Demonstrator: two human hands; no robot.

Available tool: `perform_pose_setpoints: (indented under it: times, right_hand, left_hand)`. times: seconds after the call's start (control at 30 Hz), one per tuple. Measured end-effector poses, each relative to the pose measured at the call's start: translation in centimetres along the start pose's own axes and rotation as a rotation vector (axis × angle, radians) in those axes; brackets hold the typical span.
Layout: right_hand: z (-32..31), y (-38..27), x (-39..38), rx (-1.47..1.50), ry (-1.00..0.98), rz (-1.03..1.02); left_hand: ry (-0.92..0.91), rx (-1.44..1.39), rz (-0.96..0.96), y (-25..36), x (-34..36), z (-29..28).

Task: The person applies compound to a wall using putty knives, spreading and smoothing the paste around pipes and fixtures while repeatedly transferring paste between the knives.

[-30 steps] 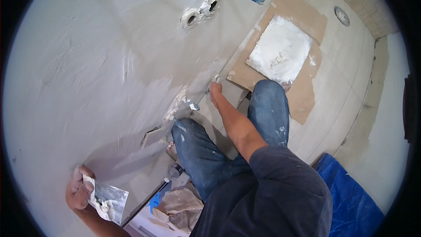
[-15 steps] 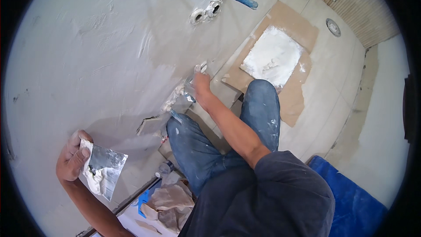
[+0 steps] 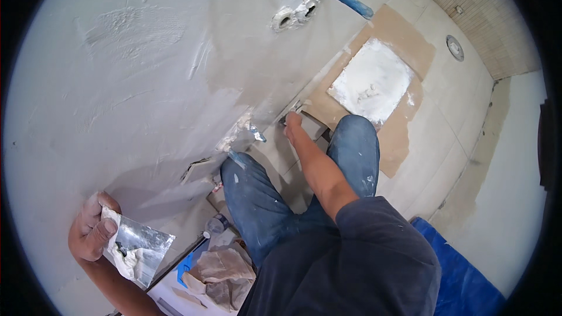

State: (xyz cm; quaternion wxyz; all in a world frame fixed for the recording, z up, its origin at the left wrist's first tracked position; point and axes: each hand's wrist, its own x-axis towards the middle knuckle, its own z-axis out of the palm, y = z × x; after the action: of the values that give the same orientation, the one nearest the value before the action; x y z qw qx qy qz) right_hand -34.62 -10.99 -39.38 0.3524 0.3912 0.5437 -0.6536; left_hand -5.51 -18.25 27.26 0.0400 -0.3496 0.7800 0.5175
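My left hand [image 3: 93,225] grips a wide metal scraper [image 3: 143,251] with white paste on its blade, beside the grey plastered wall [image 3: 152,82]. My right hand [image 3: 293,124] is closed on a small tool [image 3: 284,120], perhaps a putty knife, mostly hidden by the fingers, low at the foot of the wall. Just left of that hand, a short wall fitting [image 3: 254,131] is caked in white paste. Near my right hand, a square board [image 3: 369,85] covered in white compound lies on brown cardboard [image 3: 325,105].
A blue pipe [image 3: 351,2] juts from the wall beside paste-ringed holes [image 3: 285,19]. On the tiled floor are a round drain [image 3: 455,48], a blue tarp [image 3: 451,263], crumpled paper [image 3: 225,272] and a bottle [image 3: 216,224]. My knees are bent below me.
My right hand moved up and left along the wall, then back down and right. My left hand with the scraper rose, then dropped slightly. The view has shifted a little.
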Motion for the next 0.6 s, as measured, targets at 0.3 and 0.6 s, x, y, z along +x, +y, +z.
perform_pose_setpoints:
  times: [0.3,0.6]
  right_hand:
    - [1.2,-0.9,1.0,-0.044,-0.145,0.073]
    - [-0.8,-3.0,-5.7,-0.179,-0.555,-0.159]
  left_hand:
    - [-0.022,0.055,0.042,0.0,0.0,-0.3]
    - [-0.101,0.026,0.043,0.3,0.0,0.0]
